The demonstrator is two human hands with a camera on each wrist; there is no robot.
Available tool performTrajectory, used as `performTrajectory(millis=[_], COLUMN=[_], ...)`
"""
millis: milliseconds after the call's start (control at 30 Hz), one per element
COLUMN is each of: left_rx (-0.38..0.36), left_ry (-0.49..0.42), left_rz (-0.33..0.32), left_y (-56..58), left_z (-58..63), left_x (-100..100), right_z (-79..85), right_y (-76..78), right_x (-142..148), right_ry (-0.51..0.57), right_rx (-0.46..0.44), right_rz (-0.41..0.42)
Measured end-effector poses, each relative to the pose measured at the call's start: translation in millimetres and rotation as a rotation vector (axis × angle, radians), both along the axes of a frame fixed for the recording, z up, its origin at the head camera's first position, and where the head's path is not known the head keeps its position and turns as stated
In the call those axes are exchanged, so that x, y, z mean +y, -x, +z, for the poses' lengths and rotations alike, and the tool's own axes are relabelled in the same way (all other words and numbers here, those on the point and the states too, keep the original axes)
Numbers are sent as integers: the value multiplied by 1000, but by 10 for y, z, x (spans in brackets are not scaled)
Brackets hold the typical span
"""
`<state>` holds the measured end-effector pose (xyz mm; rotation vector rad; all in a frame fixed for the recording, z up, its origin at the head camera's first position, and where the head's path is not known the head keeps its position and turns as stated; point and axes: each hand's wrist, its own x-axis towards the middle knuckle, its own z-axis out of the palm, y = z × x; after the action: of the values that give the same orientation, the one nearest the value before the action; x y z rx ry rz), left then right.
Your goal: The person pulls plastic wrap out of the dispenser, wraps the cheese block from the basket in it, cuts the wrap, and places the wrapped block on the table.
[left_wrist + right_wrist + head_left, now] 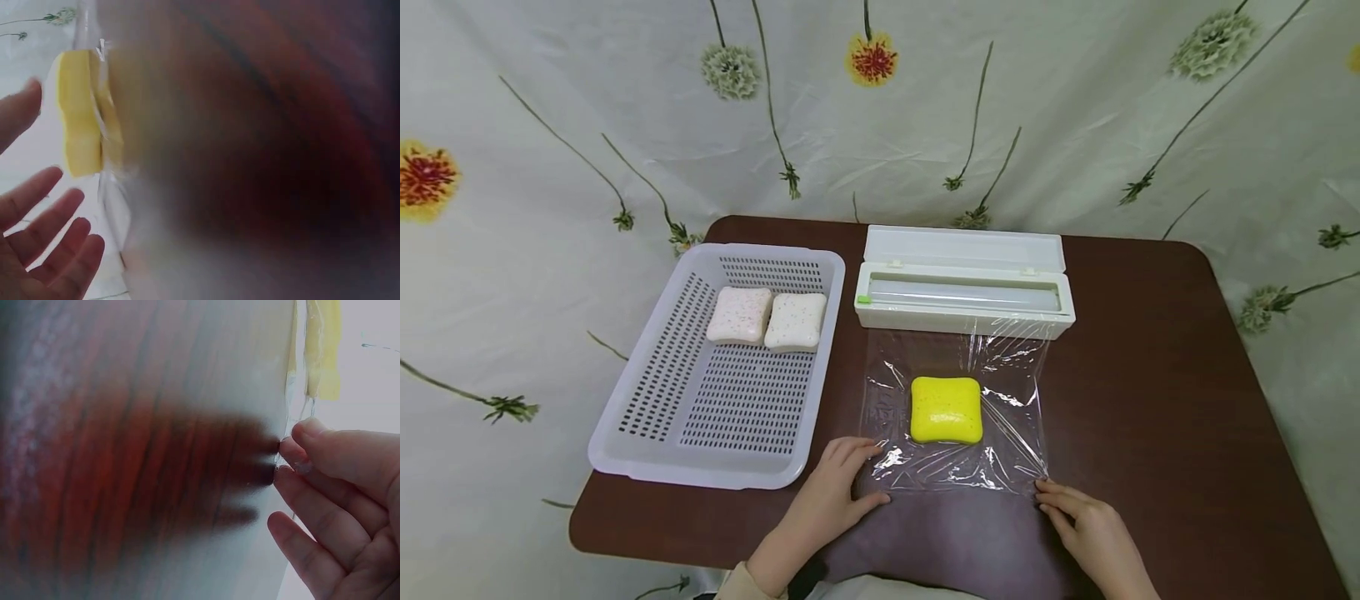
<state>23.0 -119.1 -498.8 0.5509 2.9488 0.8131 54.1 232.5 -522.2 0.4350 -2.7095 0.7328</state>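
Where floral cloth point(917, 125) backs a brown table point(1165, 383), left hand point(831, 496) spread, right hand point(1088, 525) pinching crinkled film point(1011, 421), rounded yellow block point(946, 410) atop.

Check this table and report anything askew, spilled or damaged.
Nothing looks spilled or damaged. Only the clear film stands out slightly: it is wrinkled rather than flat, with creases running from the yellow block toward the corner by the right hand.
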Motion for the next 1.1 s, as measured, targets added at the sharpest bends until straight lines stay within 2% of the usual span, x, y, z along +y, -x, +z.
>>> performTrajectory(millis=[167,333,567,867,1100], left_rx=[59,158,159,157,305], left_ry=[94,113,88,59,-10], left_rz=[-52,-81,-26,83,118], left_y=[-31,-38,-49,-22,19], left_z=[-39,-101,-138,-68,-68], left_x=[-58,-79,-75,-39,-20], right_z=[6,11,19,6,37], right_y=[-2,0,13,30,91], right_x=[0,-1,-2,4,51], right_ry=[5,-2,-2,6,25], right_rx=[-16,-36,-59,-19,57], right_rz=[-10,-29,-62,-61,-33])
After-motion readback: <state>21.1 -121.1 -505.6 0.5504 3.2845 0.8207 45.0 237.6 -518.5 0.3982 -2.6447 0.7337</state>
